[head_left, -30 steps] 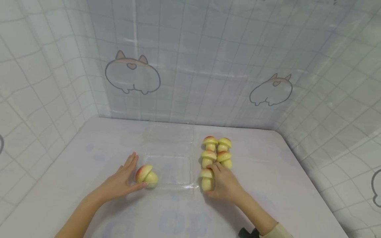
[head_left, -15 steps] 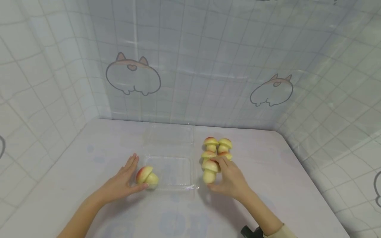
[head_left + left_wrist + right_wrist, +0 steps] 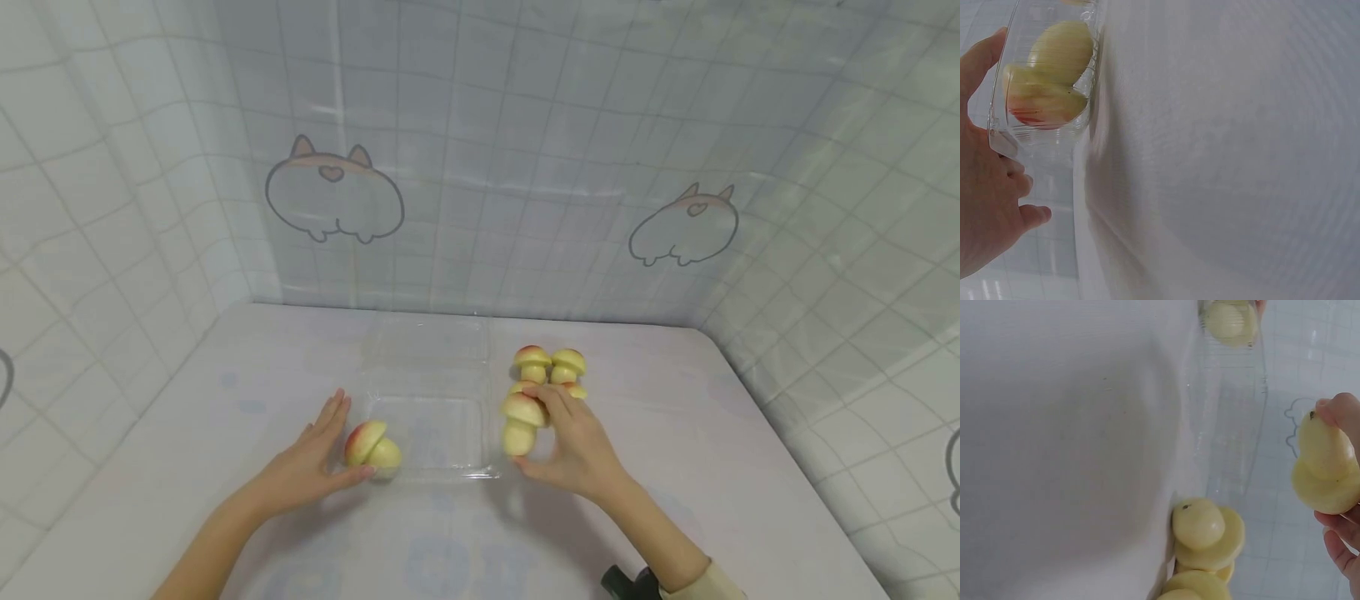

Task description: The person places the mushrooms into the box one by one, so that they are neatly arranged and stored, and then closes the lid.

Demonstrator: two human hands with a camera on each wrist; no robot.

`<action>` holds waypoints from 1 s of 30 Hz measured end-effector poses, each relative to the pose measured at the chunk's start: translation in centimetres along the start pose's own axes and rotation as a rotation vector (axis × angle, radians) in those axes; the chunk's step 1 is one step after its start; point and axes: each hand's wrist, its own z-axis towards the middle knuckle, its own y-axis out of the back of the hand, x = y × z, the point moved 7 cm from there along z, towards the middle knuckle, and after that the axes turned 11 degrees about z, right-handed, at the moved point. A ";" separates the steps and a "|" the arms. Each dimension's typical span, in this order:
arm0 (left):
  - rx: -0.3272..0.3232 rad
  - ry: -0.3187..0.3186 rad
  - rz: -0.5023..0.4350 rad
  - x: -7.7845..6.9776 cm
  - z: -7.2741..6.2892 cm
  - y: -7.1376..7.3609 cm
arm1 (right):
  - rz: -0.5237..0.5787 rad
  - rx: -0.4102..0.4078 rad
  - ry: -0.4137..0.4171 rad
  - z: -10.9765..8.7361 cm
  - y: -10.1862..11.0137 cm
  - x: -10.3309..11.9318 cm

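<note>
Readable lettering: none. Pale surface (image 3: 660, 433): faint blue letter-like marks (image 3: 423, 568) are showing toward the bottom of the head view, their outlines blurring into the ground; no word, brand or number is coming through legibly.

Right grip (image 3: 573, 446) partly hides mushrooms (image 3: 574, 389); dark object (image 3: 617, 581) cropped, perhaps tubular.

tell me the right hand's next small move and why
Probably shift the right hand left and lower its mushroom into the box: the mushroom is held up, the box is open with bare floor on its right, the boxed mushroom sits at its left, and the left hand touches that end.
</note>
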 end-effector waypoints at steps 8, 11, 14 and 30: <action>-0.001 0.001 0.005 0.0 0.0 0.0 | 0.035 0.013 -0.001 0.4 0.0 0.5; -0.004 0.002 0.003 0.0 0.0 0.0 | 0.034 0.010 0.009 0.6 0.0 0.6; -0.005 0.002 -0.001 -0.1 -0.1 0.0 | 0.038 -0.002 0.031 0.8 0.1 0.7; -0.009 -0.002 -0.002 -0.4 -0.2 0.1 | 0.087 0.051 0.137 3.5 -1.0 2.2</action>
